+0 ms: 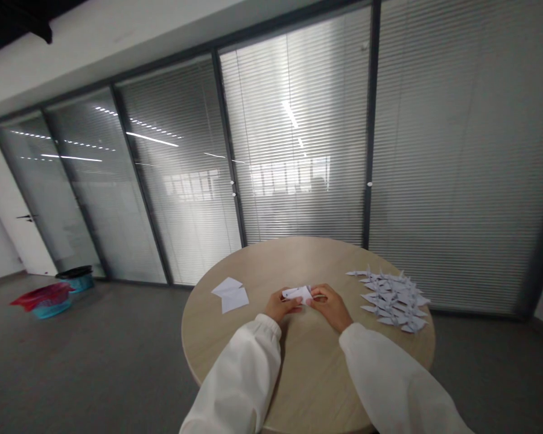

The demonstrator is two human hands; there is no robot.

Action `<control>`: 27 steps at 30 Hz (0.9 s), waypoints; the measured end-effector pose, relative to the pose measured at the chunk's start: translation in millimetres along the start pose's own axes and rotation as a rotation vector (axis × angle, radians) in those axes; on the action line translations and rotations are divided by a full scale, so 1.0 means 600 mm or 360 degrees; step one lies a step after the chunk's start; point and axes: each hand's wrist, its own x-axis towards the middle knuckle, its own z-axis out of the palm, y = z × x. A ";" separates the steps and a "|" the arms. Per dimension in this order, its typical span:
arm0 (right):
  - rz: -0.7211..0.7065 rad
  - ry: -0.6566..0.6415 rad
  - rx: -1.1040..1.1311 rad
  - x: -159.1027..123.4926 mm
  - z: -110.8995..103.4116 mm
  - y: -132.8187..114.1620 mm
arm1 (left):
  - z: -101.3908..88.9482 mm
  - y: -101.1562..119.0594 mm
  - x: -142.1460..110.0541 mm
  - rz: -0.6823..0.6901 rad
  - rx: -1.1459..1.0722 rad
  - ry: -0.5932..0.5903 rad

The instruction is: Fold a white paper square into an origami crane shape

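Observation:
A small folded white paper piece is held over the middle of the round wooden table. My left hand pinches its left side and my right hand pinches its right side, fingers closed on the paper. Both arms wear white sleeves. A short stack of flat white paper sheets lies to the left of my hands. A pile of several folded paper cranes lies to the right, close to my right hand.
Glass partitions with shut blinds stand behind the table. On the grey floor at far left sit a red and blue bin and a dark-rimmed bin. A white door is at the left.

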 end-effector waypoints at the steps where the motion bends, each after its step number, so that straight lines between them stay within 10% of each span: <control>1: 0.0029 -0.0002 -0.0003 0.000 0.000 -0.002 | 0.001 0.001 0.000 0.0001 0.0010 0.0005; 27: 0.0229 0.0005 0.0010 0.000 -0.009 -0.007 | 0.013 -0.001 -0.005 0.0022 0.0202 -0.0210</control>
